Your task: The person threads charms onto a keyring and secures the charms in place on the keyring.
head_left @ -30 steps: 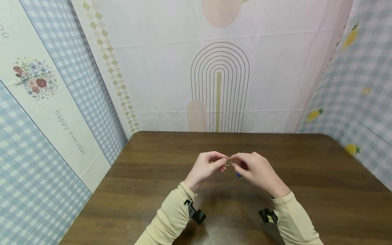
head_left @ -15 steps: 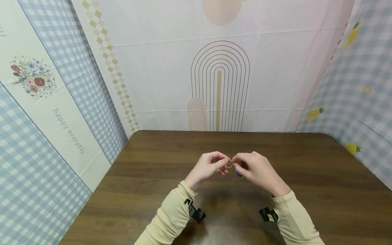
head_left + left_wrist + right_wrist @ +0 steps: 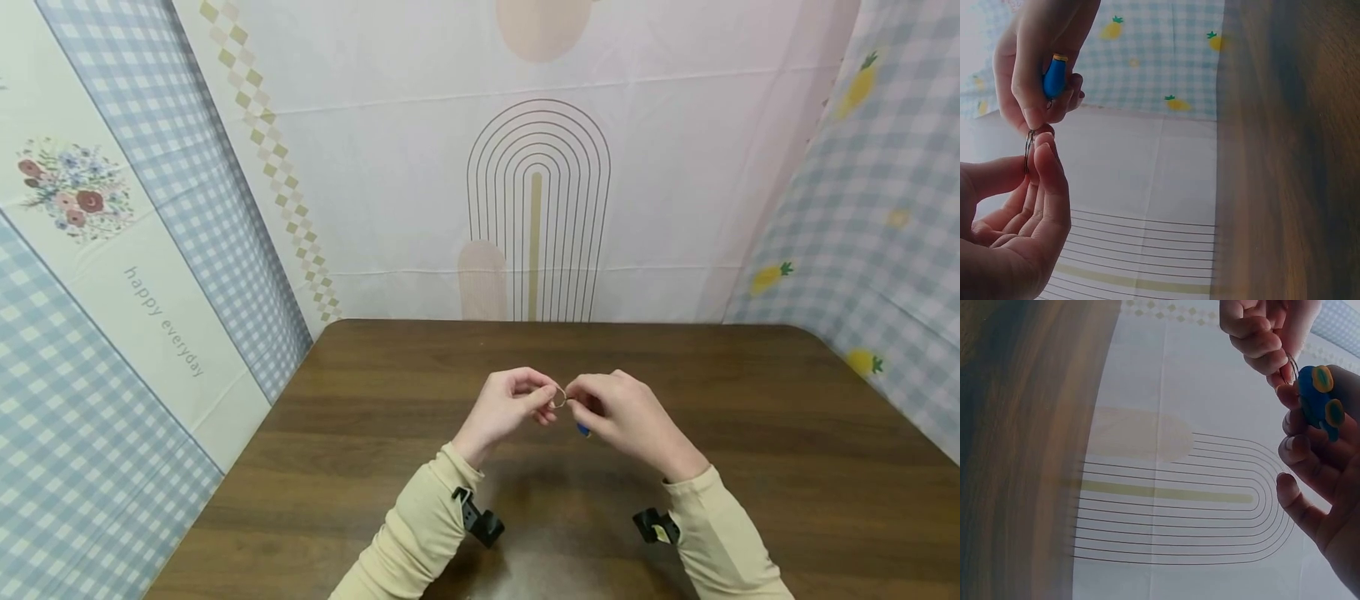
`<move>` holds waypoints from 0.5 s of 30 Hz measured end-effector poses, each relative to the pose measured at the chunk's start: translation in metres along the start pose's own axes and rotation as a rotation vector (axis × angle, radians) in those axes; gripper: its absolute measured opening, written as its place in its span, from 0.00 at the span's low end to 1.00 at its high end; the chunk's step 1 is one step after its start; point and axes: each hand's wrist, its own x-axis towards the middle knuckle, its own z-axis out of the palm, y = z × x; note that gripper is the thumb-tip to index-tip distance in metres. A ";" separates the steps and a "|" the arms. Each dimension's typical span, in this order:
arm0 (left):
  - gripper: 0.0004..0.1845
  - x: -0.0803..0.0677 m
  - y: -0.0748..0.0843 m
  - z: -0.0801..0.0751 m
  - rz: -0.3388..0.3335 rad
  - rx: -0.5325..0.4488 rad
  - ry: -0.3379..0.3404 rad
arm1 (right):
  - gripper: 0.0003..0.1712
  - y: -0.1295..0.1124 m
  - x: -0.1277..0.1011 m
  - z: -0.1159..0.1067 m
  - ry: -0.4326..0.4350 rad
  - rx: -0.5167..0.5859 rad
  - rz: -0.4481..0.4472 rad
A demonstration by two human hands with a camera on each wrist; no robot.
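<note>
Barely shifted from a second ago, cream sleeves (image 3: 420,533) nearest, left hand (image 3: 504,410) and right hand (image 3: 628,417) raised over the brown table (image 3: 787,467), both pinching a thin metal ring (image 3: 559,397), blue charm (image 3: 1054,76) tucked under right fingers, arch-print backdrop (image 3: 537,212) beyond.

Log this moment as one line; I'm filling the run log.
left hand: pinches key ring | right hand: pinches same ring, holds blue charm | both above table

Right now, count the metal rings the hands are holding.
1. A single metal ring is pinched between the left hand and the right hand, above the table. The right hand also holds a blue charm.
</note>
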 end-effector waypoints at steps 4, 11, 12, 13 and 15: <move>0.10 0.001 0.001 0.000 -0.002 0.042 0.004 | 0.07 0.002 0.001 0.000 0.010 0.004 -0.020; 0.10 0.003 0.005 0.000 0.015 0.068 -0.031 | 0.07 0.008 0.001 0.000 0.024 0.009 -0.048; 0.10 0.003 0.004 0.000 0.022 0.079 -0.039 | 0.07 0.009 0.001 0.000 0.027 0.011 -0.053; 0.10 0.003 0.005 0.001 0.030 0.096 -0.047 | 0.08 0.010 0.001 0.000 0.028 0.015 -0.053; 0.09 0.004 0.005 0.002 0.048 0.134 -0.061 | 0.09 0.012 0.001 -0.001 0.026 0.022 -0.051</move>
